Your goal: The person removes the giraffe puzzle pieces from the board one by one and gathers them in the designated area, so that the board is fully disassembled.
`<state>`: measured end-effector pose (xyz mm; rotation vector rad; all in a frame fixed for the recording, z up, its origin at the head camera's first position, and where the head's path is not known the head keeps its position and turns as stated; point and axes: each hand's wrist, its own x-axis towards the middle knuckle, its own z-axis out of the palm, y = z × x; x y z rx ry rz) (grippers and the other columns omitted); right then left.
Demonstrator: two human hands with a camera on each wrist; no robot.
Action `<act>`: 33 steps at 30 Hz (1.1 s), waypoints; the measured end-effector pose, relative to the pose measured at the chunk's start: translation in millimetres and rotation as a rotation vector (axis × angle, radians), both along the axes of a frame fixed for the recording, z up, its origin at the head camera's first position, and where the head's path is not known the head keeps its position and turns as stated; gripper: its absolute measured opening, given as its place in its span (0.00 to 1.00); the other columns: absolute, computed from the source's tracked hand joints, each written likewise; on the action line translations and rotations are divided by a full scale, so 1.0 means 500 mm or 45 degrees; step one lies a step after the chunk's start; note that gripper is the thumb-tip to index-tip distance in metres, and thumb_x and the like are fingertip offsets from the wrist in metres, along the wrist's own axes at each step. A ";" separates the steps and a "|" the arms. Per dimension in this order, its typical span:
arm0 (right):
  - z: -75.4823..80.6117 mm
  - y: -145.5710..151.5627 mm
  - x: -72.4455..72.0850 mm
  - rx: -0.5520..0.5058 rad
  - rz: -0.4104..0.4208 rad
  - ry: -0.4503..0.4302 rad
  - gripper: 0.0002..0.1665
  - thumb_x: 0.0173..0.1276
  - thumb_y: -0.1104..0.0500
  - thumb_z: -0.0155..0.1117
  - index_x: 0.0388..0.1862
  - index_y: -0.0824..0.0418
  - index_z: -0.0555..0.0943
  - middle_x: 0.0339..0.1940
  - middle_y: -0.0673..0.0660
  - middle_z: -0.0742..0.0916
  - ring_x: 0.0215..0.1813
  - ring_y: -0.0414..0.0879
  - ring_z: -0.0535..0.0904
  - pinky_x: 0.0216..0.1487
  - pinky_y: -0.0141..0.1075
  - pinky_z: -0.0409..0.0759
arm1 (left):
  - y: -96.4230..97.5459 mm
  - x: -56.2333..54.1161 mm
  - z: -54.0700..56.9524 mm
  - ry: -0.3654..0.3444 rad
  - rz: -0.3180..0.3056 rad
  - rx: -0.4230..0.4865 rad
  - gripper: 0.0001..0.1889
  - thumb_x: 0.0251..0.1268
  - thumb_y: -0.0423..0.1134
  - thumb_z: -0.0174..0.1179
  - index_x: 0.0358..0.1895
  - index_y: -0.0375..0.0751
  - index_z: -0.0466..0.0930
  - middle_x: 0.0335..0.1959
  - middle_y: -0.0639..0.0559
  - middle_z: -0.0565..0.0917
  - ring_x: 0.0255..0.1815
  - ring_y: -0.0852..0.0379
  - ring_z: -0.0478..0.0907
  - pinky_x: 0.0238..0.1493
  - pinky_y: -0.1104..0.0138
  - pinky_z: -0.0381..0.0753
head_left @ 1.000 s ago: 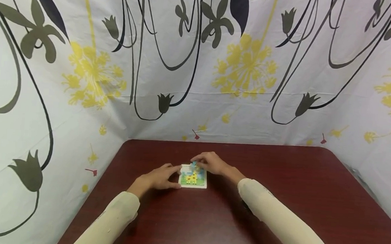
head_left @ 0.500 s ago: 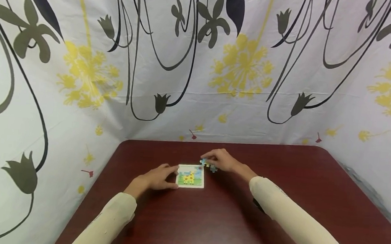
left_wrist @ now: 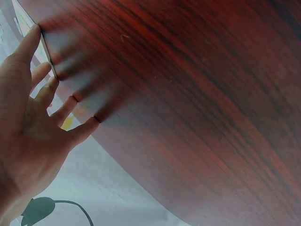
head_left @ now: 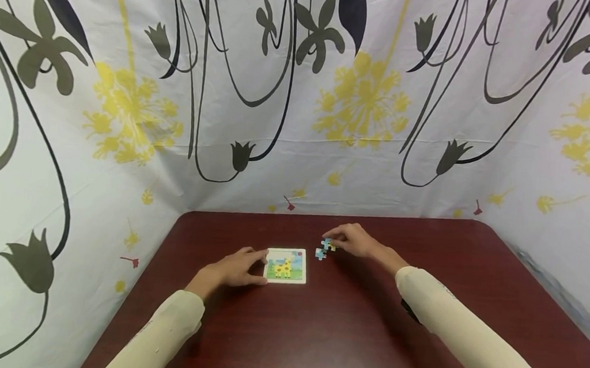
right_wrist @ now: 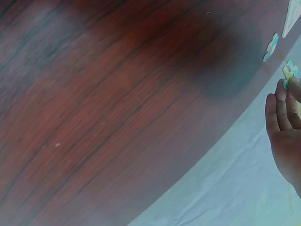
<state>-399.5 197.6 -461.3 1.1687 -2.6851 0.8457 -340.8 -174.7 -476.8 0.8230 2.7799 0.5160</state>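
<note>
A: What lies near the middle of the head view?

B: A flat, squarish puzzle board (head_left: 285, 281) with a smooth white rim and a yellow giraffe on green and blue. It sits on the desk (head_left: 283, 333), whose dark red surface has streaky wood grain and rounded far corners

A: And what touches it?

B: The left hand (head_left: 238, 267), fingers spread, thumb and fingertips against the board's left edge. The right hand (head_left: 355, 241) pinches a knobbed puzzle piece (head_left: 326, 243), blue with some yellow; whether it is one or two overlapping, I cannot tell. A loose piece (head_left: 320, 254) lies on the desk between that hand and the board

A: Do the wrist views add anything?

B: The left one separates the fingertips, two resting on the wood, with the board only a thin strip at upper left. The right one puts the pinch at the frame's right edge, thumb partly cut off, and just a pale board corner at upper right

A: Anything else around?

B: Creased white fabric (head_left: 289, 120) with yellow blooms and dark stems hangs beyond the desk. Pale sleeves (head_left: 164, 327) enter from the bottom, and fingers cover part of the pinched piece
</note>
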 end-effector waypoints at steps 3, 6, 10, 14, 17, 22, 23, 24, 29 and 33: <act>-0.005 0.012 -0.002 0.025 -0.010 -0.006 0.15 0.74 0.68 0.66 0.57 0.68 0.87 0.51 0.62 0.91 0.36 0.49 0.88 0.33 0.34 0.79 | -0.001 -0.001 -0.002 0.005 -0.001 -0.004 0.40 0.69 0.58 0.67 0.79 0.46 0.66 0.67 0.53 0.75 0.78 0.44 0.61 0.70 0.44 0.69; -0.011 0.025 -0.003 0.053 -0.015 -0.023 0.15 0.74 0.68 0.66 0.57 0.68 0.87 0.51 0.62 0.91 0.39 0.50 0.90 0.36 0.35 0.83 | -0.002 -0.002 -0.002 0.006 -0.014 -0.015 0.41 0.69 0.59 0.67 0.80 0.46 0.64 0.66 0.55 0.76 0.78 0.44 0.61 0.71 0.45 0.69; -0.018 0.040 -0.003 0.065 -0.042 -0.058 0.13 0.73 0.68 0.67 0.55 0.67 0.87 0.50 0.61 0.91 0.47 0.54 0.90 0.44 0.39 0.87 | -0.002 -0.002 0.000 0.001 -0.013 -0.009 0.41 0.69 0.58 0.67 0.80 0.46 0.64 0.65 0.55 0.76 0.78 0.44 0.61 0.70 0.45 0.69; -0.024 0.050 -0.002 0.042 -0.071 -0.093 0.09 0.73 0.69 0.67 0.50 0.66 0.87 0.47 0.60 0.91 0.48 0.55 0.90 0.46 0.42 0.87 | -0.001 -0.003 0.002 0.001 0.004 -0.010 0.40 0.69 0.58 0.68 0.79 0.48 0.65 0.66 0.54 0.75 0.78 0.45 0.61 0.70 0.45 0.69; -0.030 0.054 -0.002 0.036 -0.081 -0.121 0.08 0.73 0.68 0.68 0.48 0.65 0.87 0.45 0.60 0.91 0.47 0.54 0.90 0.45 0.41 0.87 | 0.000 -0.003 0.004 -0.003 0.008 -0.019 0.40 0.69 0.58 0.67 0.79 0.48 0.65 0.67 0.54 0.75 0.78 0.45 0.61 0.71 0.45 0.68; -0.046 0.058 -0.004 0.058 -0.096 -0.143 0.08 0.74 0.66 0.67 0.49 0.64 0.88 0.44 0.59 0.91 0.46 0.52 0.90 0.44 0.39 0.86 | 0.002 -0.002 0.005 -0.015 -0.005 -0.005 0.40 0.70 0.57 0.67 0.79 0.46 0.64 0.67 0.53 0.75 0.79 0.43 0.61 0.70 0.43 0.68; -0.048 0.059 -0.005 0.062 -0.096 -0.139 0.08 0.74 0.66 0.67 0.49 0.64 0.88 0.44 0.59 0.91 0.46 0.52 0.90 0.44 0.39 0.86 | 0.002 -0.001 0.005 -0.014 -0.005 -0.003 0.41 0.70 0.58 0.67 0.79 0.45 0.64 0.67 0.53 0.75 0.79 0.43 0.61 0.70 0.43 0.68; -0.050 0.059 -0.005 0.062 -0.094 -0.135 0.08 0.74 0.66 0.67 0.49 0.64 0.88 0.44 0.59 0.91 0.46 0.52 0.90 0.45 0.39 0.86 | 0.001 -0.001 0.005 -0.014 -0.005 -0.003 0.41 0.70 0.58 0.67 0.80 0.45 0.64 0.66 0.54 0.76 0.79 0.43 0.60 0.70 0.43 0.68; -0.057 0.059 -0.006 0.088 -0.079 -0.049 0.08 0.73 0.66 0.69 0.47 0.62 0.90 0.43 0.57 0.90 0.43 0.48 0.88 0.43 0.39 0.85 | 0.001 -0.002 0.004 -0.007 -0.004 -0.001 0.41 0.69 0.58 0.67 0.80 0.44 0.64 0.66 0.55 0.76 0.80 0.42 0.59 0.71 0.43 0.67; -0.064 0.059 -0.006 0.131 -0.098 -0.011 0.07 0.72 0.65 0.70 0.46 0.59 0.91 0.43 0.54 0.89 0.39 0.43 0.83 0.40 0.38 0.82 | 0.000 -0.002 0.002 -0.010 -0.003 -0.002 0.40 0.69 0.57 0.67 0.79 0.45 0.65 0.67 0.53 0.76 0.79 0.42 0.60 0.70 0.43 0.68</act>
